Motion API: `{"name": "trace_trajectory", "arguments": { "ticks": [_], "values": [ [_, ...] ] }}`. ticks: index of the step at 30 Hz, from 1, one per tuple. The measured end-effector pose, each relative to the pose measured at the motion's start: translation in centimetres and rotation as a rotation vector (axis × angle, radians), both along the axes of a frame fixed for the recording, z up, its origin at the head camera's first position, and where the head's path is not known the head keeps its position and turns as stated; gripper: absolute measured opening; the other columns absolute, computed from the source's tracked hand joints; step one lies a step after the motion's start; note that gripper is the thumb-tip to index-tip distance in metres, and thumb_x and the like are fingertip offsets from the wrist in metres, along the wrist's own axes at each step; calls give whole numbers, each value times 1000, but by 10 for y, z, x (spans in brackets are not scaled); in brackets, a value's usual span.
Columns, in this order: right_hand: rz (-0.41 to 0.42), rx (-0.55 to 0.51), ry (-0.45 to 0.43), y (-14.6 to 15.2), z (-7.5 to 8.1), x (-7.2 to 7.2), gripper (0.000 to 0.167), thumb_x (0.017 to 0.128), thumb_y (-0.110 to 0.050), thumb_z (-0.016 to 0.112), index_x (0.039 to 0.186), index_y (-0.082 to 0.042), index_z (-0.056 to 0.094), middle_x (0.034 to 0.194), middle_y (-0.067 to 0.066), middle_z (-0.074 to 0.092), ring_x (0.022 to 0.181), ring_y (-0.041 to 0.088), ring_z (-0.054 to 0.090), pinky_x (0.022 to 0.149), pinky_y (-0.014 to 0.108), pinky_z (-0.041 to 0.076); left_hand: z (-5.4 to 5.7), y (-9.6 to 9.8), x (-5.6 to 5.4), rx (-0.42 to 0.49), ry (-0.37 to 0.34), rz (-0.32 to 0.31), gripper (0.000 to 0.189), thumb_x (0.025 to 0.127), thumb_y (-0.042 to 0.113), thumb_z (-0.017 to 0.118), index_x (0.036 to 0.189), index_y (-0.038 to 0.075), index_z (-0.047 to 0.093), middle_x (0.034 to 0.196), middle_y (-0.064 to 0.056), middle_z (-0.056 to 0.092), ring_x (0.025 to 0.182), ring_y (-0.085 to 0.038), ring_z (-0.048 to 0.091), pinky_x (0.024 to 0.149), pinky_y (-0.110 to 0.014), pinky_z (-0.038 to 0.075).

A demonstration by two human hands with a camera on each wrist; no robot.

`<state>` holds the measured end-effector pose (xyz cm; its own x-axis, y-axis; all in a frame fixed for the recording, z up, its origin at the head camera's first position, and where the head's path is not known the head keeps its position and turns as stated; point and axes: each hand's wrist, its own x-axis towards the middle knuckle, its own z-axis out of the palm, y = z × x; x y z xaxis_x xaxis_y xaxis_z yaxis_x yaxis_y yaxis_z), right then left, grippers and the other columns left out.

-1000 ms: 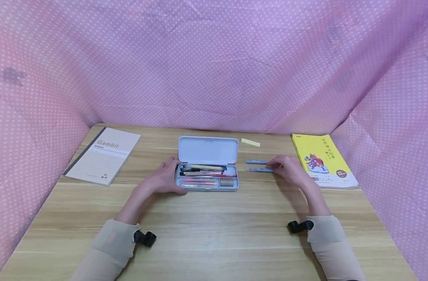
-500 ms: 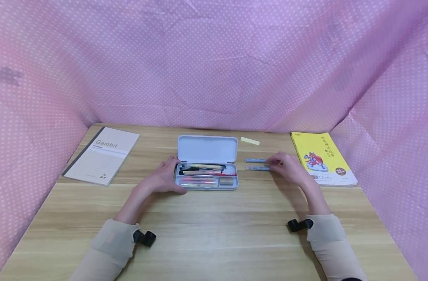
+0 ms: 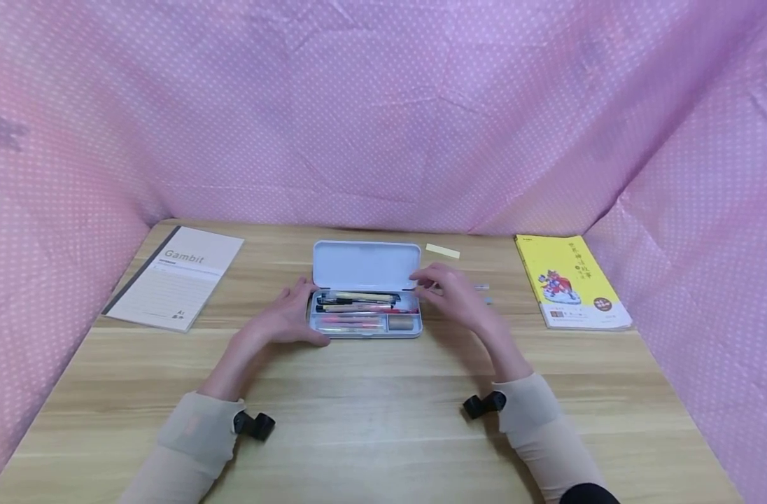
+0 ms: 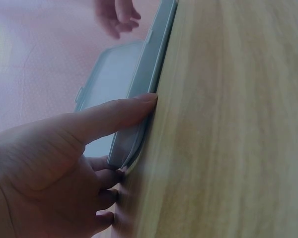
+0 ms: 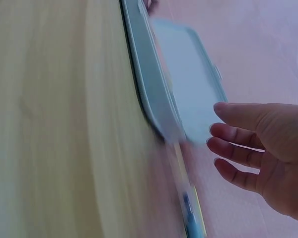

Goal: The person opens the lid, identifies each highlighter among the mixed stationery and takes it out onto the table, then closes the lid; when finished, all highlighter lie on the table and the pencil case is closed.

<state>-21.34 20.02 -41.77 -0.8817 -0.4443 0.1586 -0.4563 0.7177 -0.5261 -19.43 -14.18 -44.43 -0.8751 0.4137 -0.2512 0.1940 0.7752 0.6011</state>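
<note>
A light blue pencil case (image 3: 367, 264) lies with its lid flipped back in the head view. Several pens (image 3: 358, 308) and a brownish block (image 3: 400, 322) sit in its compartments. My left hand (image 3: 283, 318) holds its left end, thumb (image 4: 124, 111) against the front wall and fingers around the end. My right hand (image 3: 453, 297) hovers by the case's right end, near the lid's corner. In the right wrist view, its fingers (image 5: 236, 151) are loosely bent with nothing between them. Blue pens (image 5: 191, 218) lie on the table beneath it, mostly hidden in the head view.
A white notebook (image 3: 178, 276) lies at the left of the wooden table (image 3: 358, 420). To the right is a yellow book (image 3: 566, 269). A small pale yellow strip (image 3: 443, 250) rests behind the right hand. Pink dotted cloth (image 3: 383, 126) hangs around the back and sides.
My right hand has let go of the blue pens and moved left to the pencil case's right end. My left hand stays on the case. The view has shifted slightly.
</note>
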Motion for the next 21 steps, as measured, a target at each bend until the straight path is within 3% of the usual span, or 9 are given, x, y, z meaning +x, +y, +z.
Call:
{"name": "trace_trajectory", "arguments": {
  "ticks": [8,21],
  "values": [
    [89,13,5,-42,-6,-3,29,95,-14,73,123,-9,73,115,9,75,104,22,71,92,39,61,0,-2,-1,-1,-3,6,107,72,39,88,152,-2,30,168,-34,11,157,-52,8,130,-64,5],
    [84,123,-34,-65,-10,-1,23,95,-21,74,117,-14,76,112,2,74,104,16,68,92,39,59,0,0,0,-15,-9,13,108,73,41,88,154,0,30,168,-34,12,153,-59,14,128,-69,14]
  ]
}}
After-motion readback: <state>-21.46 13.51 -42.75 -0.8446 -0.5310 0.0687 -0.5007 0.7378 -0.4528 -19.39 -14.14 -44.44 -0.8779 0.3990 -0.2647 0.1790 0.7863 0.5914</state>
